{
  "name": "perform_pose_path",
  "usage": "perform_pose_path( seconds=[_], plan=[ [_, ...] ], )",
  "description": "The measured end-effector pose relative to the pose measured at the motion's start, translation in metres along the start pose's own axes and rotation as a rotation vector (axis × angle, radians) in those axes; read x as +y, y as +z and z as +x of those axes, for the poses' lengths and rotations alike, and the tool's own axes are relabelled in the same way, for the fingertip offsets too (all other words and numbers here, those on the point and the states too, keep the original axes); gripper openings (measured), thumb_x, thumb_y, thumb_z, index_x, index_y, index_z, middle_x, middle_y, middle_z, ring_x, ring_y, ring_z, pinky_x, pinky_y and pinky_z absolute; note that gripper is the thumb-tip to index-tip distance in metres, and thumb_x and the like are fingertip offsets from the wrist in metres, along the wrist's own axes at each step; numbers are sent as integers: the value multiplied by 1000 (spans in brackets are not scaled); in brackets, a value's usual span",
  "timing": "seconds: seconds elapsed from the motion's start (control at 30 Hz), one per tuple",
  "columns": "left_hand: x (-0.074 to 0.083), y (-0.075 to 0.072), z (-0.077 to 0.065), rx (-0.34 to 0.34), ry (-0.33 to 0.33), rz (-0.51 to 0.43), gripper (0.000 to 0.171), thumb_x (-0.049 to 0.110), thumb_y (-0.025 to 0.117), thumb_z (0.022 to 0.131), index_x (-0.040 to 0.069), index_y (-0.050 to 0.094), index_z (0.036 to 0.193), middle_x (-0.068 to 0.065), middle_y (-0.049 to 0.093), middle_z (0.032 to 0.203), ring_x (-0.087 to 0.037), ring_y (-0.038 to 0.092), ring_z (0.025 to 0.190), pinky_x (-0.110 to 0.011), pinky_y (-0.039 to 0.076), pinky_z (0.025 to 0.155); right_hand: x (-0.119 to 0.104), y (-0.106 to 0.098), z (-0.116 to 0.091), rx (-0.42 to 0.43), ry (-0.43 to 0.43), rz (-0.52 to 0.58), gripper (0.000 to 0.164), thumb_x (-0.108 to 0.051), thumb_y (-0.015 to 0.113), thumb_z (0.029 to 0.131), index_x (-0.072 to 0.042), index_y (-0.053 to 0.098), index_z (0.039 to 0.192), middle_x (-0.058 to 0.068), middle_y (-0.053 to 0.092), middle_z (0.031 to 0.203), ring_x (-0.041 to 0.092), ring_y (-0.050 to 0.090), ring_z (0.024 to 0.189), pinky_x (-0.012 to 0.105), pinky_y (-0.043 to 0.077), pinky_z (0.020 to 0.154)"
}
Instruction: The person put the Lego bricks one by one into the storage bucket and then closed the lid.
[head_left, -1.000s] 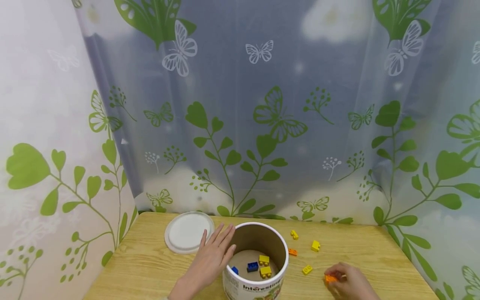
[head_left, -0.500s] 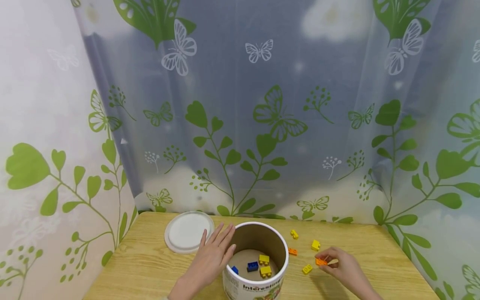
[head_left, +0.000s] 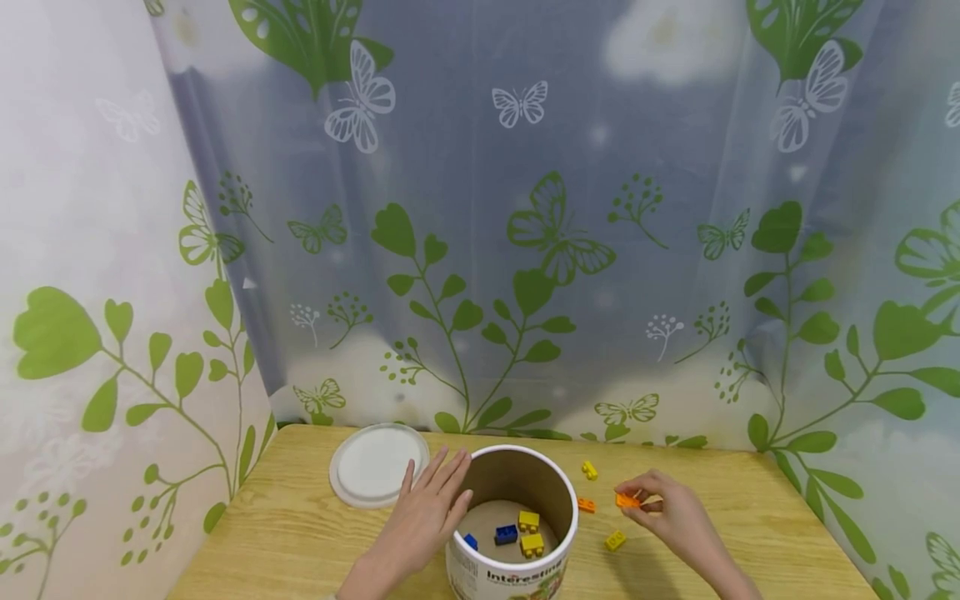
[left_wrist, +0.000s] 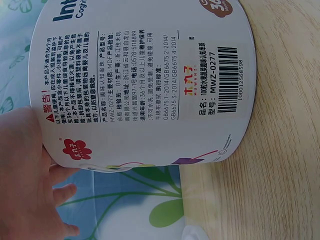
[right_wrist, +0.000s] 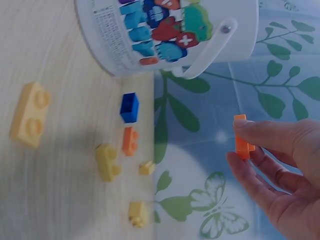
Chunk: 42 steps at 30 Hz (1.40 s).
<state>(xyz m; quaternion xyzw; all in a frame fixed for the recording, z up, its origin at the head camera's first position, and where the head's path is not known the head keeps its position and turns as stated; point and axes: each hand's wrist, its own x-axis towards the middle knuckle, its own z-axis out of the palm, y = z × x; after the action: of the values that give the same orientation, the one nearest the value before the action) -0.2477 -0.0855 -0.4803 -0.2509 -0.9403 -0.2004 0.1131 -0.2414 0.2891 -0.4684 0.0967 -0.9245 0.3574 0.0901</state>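
Right hand [head_left: 675, 515] pinches an orange plastic brick [head_left: 627, 500] above the table [head_left: 757, 517], between its right edge and the white cylindrical bucket [head_left: 467, 573] touched by the straight-fingered left hand [head_left: 423, 518]; a steady pinch should prevent slipping

Butterfly-patterned cloth [head_left: 450, 142] behind a wood-grain table [head_left: 285, 525].
The cloth is blue-grey, paling to white near the table, and carries green leafy stems [head_left: 467, 314], white butterflies [head_left: 520, 103] and green butterflies [head_left: 562, 237]. A paler sheet [head_left: 75, 217] with similar green plant prints hangs at the left. Toward the table's far left corner, a round white lid [head_left: 378, 464] lies flat.
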Motion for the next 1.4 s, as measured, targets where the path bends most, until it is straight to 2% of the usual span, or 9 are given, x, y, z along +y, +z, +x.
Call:
perform_pose_path(
  seconds=[0.27,0.5,0.87,1.07,1.23,1.4],
  plan=[
    [0,0,-1,0,-3,0,58,46,33,110,12,38,158,-3,37,162,-30,24,153,-68,15,118,-19,-1,11,42,-83,-7,25,-1,82,81,-14,78,102,-4,66,94,11,67,83,20,59,72],
    [0,0,-1,-7,1,-7,59,47,32,110,12,38,158,-5,37,162,-32,24,153,-69,15,118,-42,4,20,60,-158,29,24,-3,82,82,-11,78,105,0,67,99,16,68,86,20,59,73],
    [-1,1,0,-8,1,-3,60,48,30,110,13,38,158,-4,37,162,-31,24,153,-69,15,118,-69,26,36,27,-227,93,23,-4,81,85,-12,77,107,1,68,103,21,69,91,24,60,76],
    [-1,1,0,-6,4,-1,59,47,31,110,14,38,158,-4,37,162,-30,25,153,-69,16,118,-78,43,42,-2,-287,128,22,-1,79,86,-8,77,107,2,66,100,21,70,89,21,59,76],
    [0,0,0,-1,2,2,58,46,33,110,13,38,158,-4,37,162,-30,25,153,-69,15,118,-83,58,48,4,-344,87,25,6,79,83,-7,77,104,4,67,100,23,70,87,20,59,74],
    [0,-1,0,0,0,6,56,42,36,110,13,38,158,-4,37,162,-31,25,153,-69,15,118,-87,69,50,-36,-362,76,24,5,79,84,-8,76,104,4,67,101,22,70,86,24,60,75]
  ],
)
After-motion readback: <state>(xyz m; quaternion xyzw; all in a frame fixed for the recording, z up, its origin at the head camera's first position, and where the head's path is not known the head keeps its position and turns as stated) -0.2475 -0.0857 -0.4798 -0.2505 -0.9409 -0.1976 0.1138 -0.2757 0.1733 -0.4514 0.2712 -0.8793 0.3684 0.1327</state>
